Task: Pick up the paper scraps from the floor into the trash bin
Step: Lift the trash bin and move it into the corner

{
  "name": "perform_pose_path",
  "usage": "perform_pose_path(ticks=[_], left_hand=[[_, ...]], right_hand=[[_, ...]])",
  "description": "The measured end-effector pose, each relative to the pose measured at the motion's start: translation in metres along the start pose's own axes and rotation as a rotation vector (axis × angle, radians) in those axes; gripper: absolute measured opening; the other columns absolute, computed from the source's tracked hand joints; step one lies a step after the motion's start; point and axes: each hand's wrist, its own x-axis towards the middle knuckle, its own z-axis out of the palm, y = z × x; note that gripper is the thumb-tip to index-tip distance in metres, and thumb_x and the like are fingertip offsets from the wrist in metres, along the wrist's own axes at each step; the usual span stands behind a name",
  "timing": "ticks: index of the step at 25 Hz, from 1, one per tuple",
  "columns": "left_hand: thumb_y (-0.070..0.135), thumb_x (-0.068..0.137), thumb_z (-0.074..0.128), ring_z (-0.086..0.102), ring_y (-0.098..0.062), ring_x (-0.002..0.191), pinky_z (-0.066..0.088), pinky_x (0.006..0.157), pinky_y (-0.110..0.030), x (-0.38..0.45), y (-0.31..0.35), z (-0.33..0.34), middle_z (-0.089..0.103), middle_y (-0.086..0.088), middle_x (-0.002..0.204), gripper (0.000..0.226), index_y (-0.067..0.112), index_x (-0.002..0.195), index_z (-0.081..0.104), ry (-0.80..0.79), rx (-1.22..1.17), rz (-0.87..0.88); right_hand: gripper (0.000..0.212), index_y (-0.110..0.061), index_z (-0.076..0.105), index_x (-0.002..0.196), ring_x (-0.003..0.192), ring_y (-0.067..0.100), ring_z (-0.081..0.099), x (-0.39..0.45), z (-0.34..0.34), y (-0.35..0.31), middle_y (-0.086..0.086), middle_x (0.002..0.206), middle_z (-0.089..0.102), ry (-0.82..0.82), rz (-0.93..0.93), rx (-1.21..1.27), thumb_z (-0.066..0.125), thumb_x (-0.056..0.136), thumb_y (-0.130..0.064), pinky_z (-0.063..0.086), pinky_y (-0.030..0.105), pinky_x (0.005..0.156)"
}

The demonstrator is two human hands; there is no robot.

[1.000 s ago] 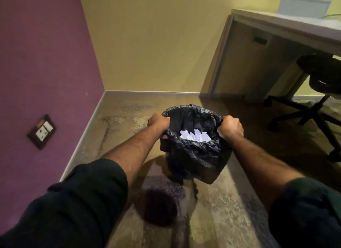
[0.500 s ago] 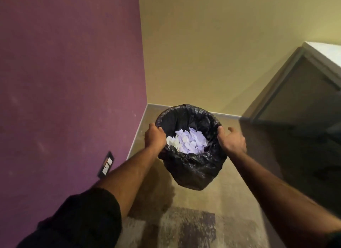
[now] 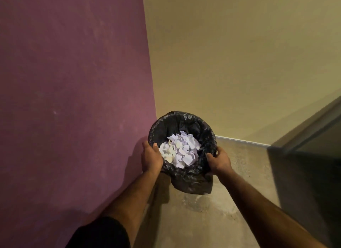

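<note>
Near the corner of two walls, one trash bin (image 3: 191,181) with a black liner is gripped at its rim between two hands: the left hand (image 3: 151,159) is clamped on the left rim, the right hand (image 3: 218,160) on the right rim. Many white paper scraps (image 3: 180,150), too heaped to be counted, are contained inside the bin, between both hands.

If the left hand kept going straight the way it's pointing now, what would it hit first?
The left hand points up the bin's left side toward the corner, so past the trash bin rim it grips, the purple wall looks closest, though depth is unclear.
</note>
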Motion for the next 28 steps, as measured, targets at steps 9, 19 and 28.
perform_pose_path(ticks=[9, 19, 28], left_hand=[[0.022, 0.106, 0.049, 0.069, -0.030, 0.071, 0.058, 0.045, -0.030, 0.144, -0.024, 0.045, 0.062, -0.021, 0.126, 0.038, 0.009, 0.142, 0.045, -0.338, 0.079, -0.203], [0.029, 0.102, 0.056, 0.066, -0.023, 0.065, 0.064, 0.056, -0.042, 0.260, -0.139, 0.144, 0.057, -0.017, 0.136, 0.039, 0.014, 0.138, 0.052, -0.241, 0.157, -0.133], [0.026, 0.104, 0.052, 0.064, -0.039, 0.104, 0.065, 0.066, -0.050, 0.263, -0.166, 0.162, 0.051, -0.018, 0.141, 0.039, 0.011, 0.140, 0.049, -0.213, 0.168, -0.102]], right_hand=[[0.041, -0.004, 0.057, 0.134, 0.111, 0.041, 0.062, 0.116, 0.080, 0.004, 0.023, 0.122, 0.067, 0.067, -0.019, -0.028, 0.058, 0.092, -0.006, 0.047, 0.043, 0.094], [0.041, -0.008, 0.053, 0.138, 0.107, 0.038, 0.064, 0.219, 0.180, 0.094, 0.017, 0.119, 0.067, 0.029, 0.027, 0.042, 0.055, 0.097, -0.010, 0.055, 0.043, 0.089], [0.042, -0.004, 0.051, 0.138, 0.108, 0.042, 0.064, 0.232, 0.193, 0.121, 0.023, 0.121, 0.066, -0.027, -0.048, 0.086, 0.059, 0.097, -0.012, 0.053, 0.060, 0.089]])
